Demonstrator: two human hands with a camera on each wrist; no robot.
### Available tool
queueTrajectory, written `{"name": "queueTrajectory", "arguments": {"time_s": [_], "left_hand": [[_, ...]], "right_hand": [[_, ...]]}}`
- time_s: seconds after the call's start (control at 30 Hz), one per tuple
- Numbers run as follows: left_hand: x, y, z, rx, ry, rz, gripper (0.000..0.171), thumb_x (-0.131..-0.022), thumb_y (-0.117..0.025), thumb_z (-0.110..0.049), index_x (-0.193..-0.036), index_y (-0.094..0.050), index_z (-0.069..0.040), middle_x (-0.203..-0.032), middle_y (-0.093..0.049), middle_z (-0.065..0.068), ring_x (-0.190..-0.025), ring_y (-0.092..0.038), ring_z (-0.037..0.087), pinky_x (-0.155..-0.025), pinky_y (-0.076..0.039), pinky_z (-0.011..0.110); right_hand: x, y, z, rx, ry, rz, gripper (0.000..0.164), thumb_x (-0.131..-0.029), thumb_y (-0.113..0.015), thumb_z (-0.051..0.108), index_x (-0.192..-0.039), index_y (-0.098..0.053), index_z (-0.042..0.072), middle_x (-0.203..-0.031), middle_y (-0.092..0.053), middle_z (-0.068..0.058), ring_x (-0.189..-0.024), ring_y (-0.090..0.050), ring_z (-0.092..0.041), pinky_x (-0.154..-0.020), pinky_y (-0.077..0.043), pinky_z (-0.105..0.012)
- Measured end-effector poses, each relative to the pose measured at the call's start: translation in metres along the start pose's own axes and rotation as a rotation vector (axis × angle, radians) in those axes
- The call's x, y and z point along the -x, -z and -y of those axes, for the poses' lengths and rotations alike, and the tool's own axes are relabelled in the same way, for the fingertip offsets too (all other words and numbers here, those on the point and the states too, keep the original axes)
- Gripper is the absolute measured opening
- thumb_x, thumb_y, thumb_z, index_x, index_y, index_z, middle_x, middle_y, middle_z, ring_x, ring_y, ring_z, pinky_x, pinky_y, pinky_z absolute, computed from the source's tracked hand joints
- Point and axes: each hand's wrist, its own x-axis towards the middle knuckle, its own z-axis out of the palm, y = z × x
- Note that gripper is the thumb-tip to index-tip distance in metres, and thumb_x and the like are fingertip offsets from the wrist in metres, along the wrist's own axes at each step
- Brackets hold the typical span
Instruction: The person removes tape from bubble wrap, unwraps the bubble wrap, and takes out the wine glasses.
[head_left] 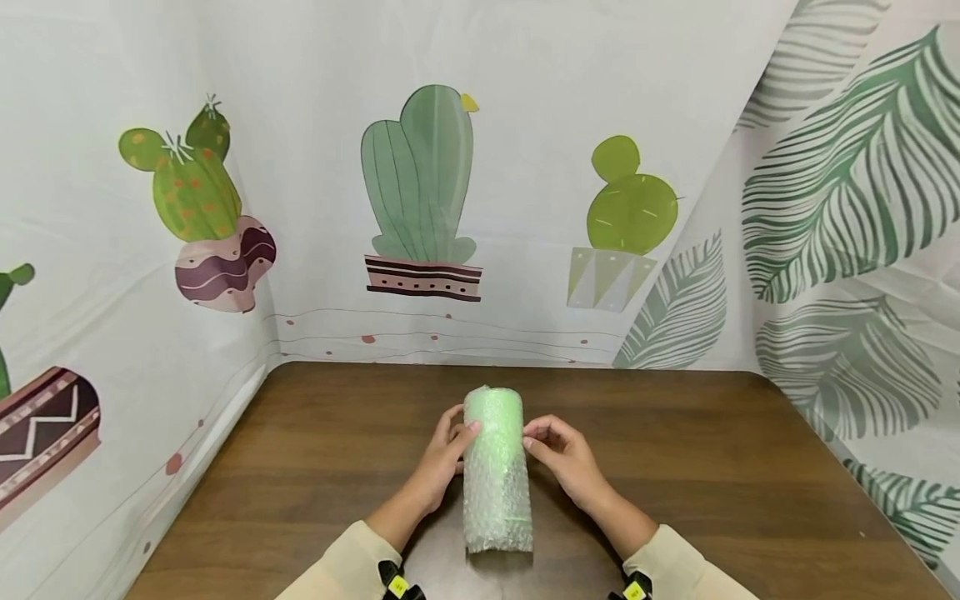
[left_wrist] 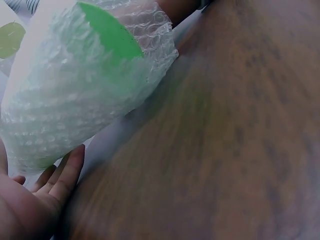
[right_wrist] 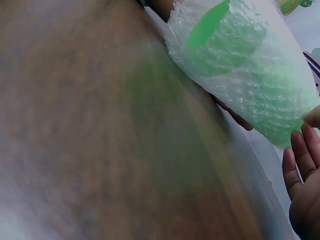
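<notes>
Gripped bubble-wrapped green bundle (head_left: 495, 471) at frame's lower centre with fingers (head_left: 452, 451) of left hand (head_left: 441, 460); touched its right side with right hand (head_left: 572, 462); could not tell if pinching.

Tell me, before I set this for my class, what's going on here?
A person's left hand holds a green object in bubble wrap from the left, over a wooden table. The right hand has its fingertips at the bundle's right edge. The wrap surrounds the object and runs past its near end.
</notes>
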Motion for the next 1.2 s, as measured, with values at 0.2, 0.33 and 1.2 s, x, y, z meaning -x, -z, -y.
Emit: {"name": "queueTrajectory", "arguments": {"time_s": [0.2,0.33,1.2], "left_hand": [[0.0016,-0.0013,0.0004,-0.016,-0.004,-0.018,0.07,-0.101,-0.058,-0.041,-0.157,-0.024,-0.017,-0.142,-0.045,0.021,-0.106,-0.062,0.02,-0.088,-0.055,0.036],[0.0001,-0.0013,0.0013,-0.021,-0.011,-0.017,0.073,-0.099,-0.062,-0.041,-0.157,-0.023,-0.019,-0.139,-0.05,0.021,-0.104,-0.062,0.02,-0.088,-0.055,0.036],[0.0019,0.0015,0.0013,-0.065,-0.011,0.077,0.071,-0.106,-0.042,-0.047,-0.163,-0.007,-0.025,-0.161,-0.026,0.026,-0.114,-0.062,0.029,-0.09,-0.053,0.036]], "right_hand": [[0.0005,-0.0016,0.0018,0.026,-0.011,0.011,0.016,-0.097,-0.066,0.008,-0.106,-0.064,-0.006,-0.093,-0.065,0.004,-0.086,-0.062,-0.003,-0.078,-0.052,-0.02],[0.0002,-0.0027,0.0009,0.054,-0.009,0.015,0.014,-0.096,-0.067,0.008,-0.104,-0.064,-0.004,-0.092,-0.063,0.002,-0.085,-0.061,-0.005,-0.075,-0.052,-0.022],[0.0013,-0.0054,0.0009,-0.06,-0.176,0.011,0.025,-0.096,-0.067,0.011,-0.105,-0.058,-0.011,-0.093,-0.06,0.003,-0.085,-0.059,-0.007,-0.079,-0.055,-0.026]]}}
